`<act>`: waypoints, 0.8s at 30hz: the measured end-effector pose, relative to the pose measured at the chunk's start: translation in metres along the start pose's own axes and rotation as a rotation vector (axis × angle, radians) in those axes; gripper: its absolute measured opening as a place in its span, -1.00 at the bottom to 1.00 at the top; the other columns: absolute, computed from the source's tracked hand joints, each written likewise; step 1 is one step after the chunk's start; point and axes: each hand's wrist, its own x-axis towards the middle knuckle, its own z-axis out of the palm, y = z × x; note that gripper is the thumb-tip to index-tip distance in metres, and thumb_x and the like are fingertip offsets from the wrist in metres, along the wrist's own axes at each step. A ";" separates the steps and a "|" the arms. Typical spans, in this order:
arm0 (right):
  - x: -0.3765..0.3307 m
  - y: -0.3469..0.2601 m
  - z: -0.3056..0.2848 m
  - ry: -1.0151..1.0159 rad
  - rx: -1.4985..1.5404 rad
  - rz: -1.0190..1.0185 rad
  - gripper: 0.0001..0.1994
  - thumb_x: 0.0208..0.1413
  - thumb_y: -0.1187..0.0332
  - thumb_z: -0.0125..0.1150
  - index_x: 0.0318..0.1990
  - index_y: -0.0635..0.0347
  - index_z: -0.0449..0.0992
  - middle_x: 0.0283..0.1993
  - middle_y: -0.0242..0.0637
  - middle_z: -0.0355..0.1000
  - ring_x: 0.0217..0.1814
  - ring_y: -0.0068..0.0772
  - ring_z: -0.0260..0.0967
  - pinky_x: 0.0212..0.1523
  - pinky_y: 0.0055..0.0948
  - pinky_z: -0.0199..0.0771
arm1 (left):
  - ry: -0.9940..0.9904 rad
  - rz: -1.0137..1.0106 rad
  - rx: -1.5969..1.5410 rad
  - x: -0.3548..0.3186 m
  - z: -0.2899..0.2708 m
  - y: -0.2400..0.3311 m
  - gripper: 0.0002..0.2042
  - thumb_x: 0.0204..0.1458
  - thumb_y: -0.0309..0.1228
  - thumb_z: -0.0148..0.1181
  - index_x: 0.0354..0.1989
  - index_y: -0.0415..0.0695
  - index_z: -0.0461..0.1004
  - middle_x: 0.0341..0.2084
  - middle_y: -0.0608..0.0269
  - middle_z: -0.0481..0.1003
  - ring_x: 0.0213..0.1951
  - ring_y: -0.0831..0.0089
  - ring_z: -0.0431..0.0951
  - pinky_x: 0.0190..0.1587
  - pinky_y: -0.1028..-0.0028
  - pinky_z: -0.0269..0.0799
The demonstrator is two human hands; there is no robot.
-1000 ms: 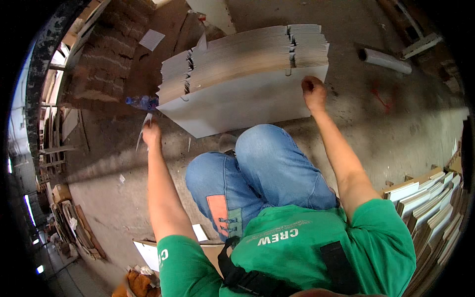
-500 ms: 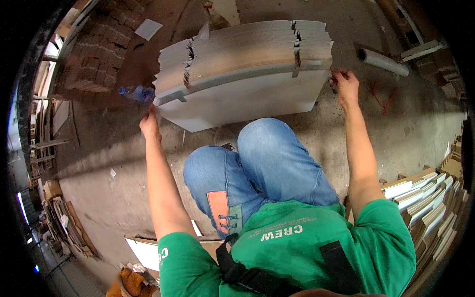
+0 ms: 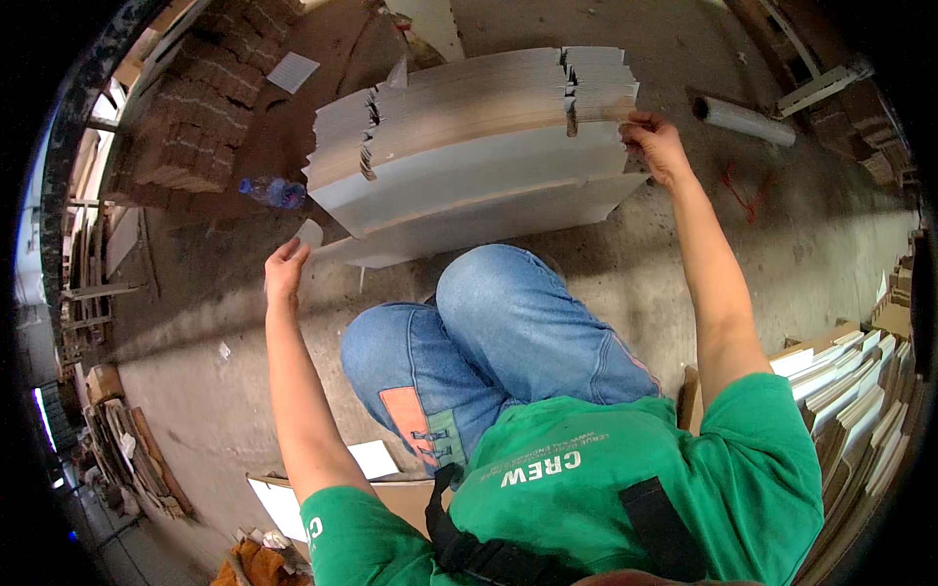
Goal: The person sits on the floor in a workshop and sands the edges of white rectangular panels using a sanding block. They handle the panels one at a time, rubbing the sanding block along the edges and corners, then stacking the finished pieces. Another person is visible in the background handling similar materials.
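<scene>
A thick stack of slotted cardboard sheets (image 3: pixel 469 103) leans on edge in front of my knees, with two dark slots cut through it. Its front sheet (image 3: pixel 489 220), pale and flat, tilts toward me, with a gap behind its upper edge. At the left end, my left hand (image 3: pixel 285 272) is closed on that sheet's pale corner flap. Over at the upper right end, my right hand (image 3: pixel 657 146) pinches at the sheet edges; its fingertips partly cover them, so how many sheets it grips is hidden.
A clear plastic bottle (image 3: pixel 274 191) lies left of the stack. Brown cardboard piles (image 3: pixel 191 146) stand at far left. A wrapped roll (image 3: pixel 747 121) and red strap (image 3: pixel 747 195) lie to the right. Upright white boards (image 3: pixel 850 391) are beside my right arm. Another board (image 3: pixel 278 503) lies behind my left elbow.
The front sheet has come away from the stack and tipped toward me. My left hand has moved down and outward with its corner. My right hand has shifted up and left to the stack's end.
</scene>
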 end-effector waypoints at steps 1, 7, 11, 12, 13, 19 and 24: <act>0.000 0.005 -0.001 0.003 -0.090 0.019 -0.63 -0.20 0.50 0.16 -0.17 0.43 0.29 -0.42 -0.25 0.38 -0.46 -0.47 0.32 -0.46 -0.57 0.31 | -0.051 0.006 0.085 0.000 -0.002 -0.002 -0.54 -0.23 -0.47 0.19 -0.05 -0.26 0.34 -0.16 0.14 0.42 -0.12 0.38 0.40 -0.10 0.43 0.28; 0.002 0.046 0.006 0.038 -0.600 -0.223 -0.72 -0.22 0.41 0.14 -0.26 0.30 0.40 -0.40 -0.19 0.44 -0.41 -0.37 0.39 -0.38 -0.47 0.36 | 0.027 0.004 0.286 0.026 -0.004 0.007 -0.51 -0.28 -0.37 0.22 -0.07 -0.25 0.36 -0.14 0.04 0.41 -0.10 0.32 0.41 -0.05 0.43 0.26; 0.021 0.072 0.027 0.125 -0.963 -0.470 -0.75 -0.15 0.37 0.05 -0.24 0.15 0.32 -0.37 -0.13 0.42 -0.35 -0.05 0.38 -0.34 -0.21 0.38 | 0.228 0.111 0.493 0.061 0.047 0.017 -0.47 -0.06 0.07 -0.11 -0.29 -0.21 0.47 -0.30 -0.18 0.42 -0.18 -0.05 0.41 -0.14 0.23 0.29; 0.025 0.072 0.026 0.127 -0.929 -0.516 -0.75 -0.16 0.39 0.05 -0.24 0.14 0.31 -0.38 -0.15 0.42 -0.36 -0.06 0.38 -0.35 -0.22 0.38 | 0.288 0.052 0.482 0.067 0.058 0.017 -0.42 -0.04 0.11 -0.19 -0.28 -0.23 0.45 -0.28 -0.17 0.41 -0.16 -0.07 0.38 -0.11 0.20 0.26; 0.027 0.070 0.024 0.141 -0.908 -0.555 -0.75 -0.16 0.40 0.06 -0.23 0.13 0.30 -0.39 -0.16 0.42 -0.38 -0.07 0.38 -0.37 -0.22 0.38 | 0.243 0.038 0.542 0.074 0.064 0.018 -0.39 -0.05 0.14 -0.19 -0.22 -0.24 0.42 -0.26 -0.16 0.41 -0.14 -0.06 0.37 -0.11 0.19 0.25; 0.019 0.076 0.021 0.161 -0.978 -0.544 -0.74 -0.19 0.42 0.11 -0.26 0.11 0.31 -0.45 -0.24 0.41 -0.44 -0.18 0.39 -0.43 -0.29 0.38 | 0.365 0.061 0.399 0.087 0.075 0.009 -0.31 -0.02 0.20 -0.37 -0.28 -0.25 0.44 -0.29 -0.12 0.42 -0.16 -0.01 0.39 -0.18 0.21 0.28; -0.014 0.087 0.001 0.127 -0.619 0.009 -0.77 -0.24 0.46 0.16 -0.34 0.25 0.37 -0.51 -0.26 0.39 -0.52 -0.38 0.34 -0.48 -0.41 0.35 | 0.385 0.403 1.030 0.107 0.069 -0.031 -0.51 0.07 0.06 -0.37 -0.10 0.03 0.39 -0.31 0.04 0.47 -0.24 0.09 0.47 -0.38 0.28 0.38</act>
